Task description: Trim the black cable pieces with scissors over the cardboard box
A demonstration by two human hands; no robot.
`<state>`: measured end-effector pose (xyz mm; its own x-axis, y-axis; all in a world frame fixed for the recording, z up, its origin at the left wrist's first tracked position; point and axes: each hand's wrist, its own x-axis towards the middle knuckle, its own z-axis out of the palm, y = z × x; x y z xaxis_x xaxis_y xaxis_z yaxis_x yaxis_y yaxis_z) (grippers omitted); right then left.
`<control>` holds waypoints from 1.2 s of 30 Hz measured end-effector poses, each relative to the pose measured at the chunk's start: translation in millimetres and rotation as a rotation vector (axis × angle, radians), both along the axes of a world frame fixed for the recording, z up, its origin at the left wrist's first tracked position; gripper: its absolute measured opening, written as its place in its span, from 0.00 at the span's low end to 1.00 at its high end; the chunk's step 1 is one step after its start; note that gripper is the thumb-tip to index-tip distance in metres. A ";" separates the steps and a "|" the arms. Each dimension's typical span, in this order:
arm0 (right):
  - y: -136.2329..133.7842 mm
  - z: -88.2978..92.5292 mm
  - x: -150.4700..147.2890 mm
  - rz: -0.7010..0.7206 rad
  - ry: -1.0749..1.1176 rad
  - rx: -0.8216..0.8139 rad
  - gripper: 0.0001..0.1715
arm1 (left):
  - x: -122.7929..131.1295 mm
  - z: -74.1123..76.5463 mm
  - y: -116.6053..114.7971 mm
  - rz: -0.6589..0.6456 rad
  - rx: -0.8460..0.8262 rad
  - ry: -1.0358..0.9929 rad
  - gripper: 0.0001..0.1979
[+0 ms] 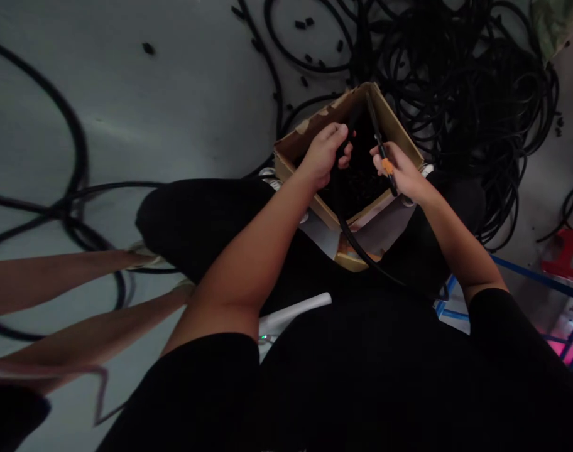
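Bare floor (183, 94) left of box (399, 135); hose tangle (479, 81) crowds right.

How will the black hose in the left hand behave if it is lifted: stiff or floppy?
Probably floppy but springy: below the left hand the black hose sags in a smooth curve across the lap, without kinking. Likely light per length, since a few fingers hold it up. Lifted, its end could swing toward the cutter in the right hand.
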<state>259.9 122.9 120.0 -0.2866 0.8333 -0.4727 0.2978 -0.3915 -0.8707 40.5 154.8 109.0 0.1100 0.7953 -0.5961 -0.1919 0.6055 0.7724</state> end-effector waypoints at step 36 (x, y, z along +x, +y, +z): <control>-18.6 -56.7 4.2 -0.043 -0.048 -0.303 0.44 | -11.0 -36.1 -15.8 -0.137 0.000 0.038 0.15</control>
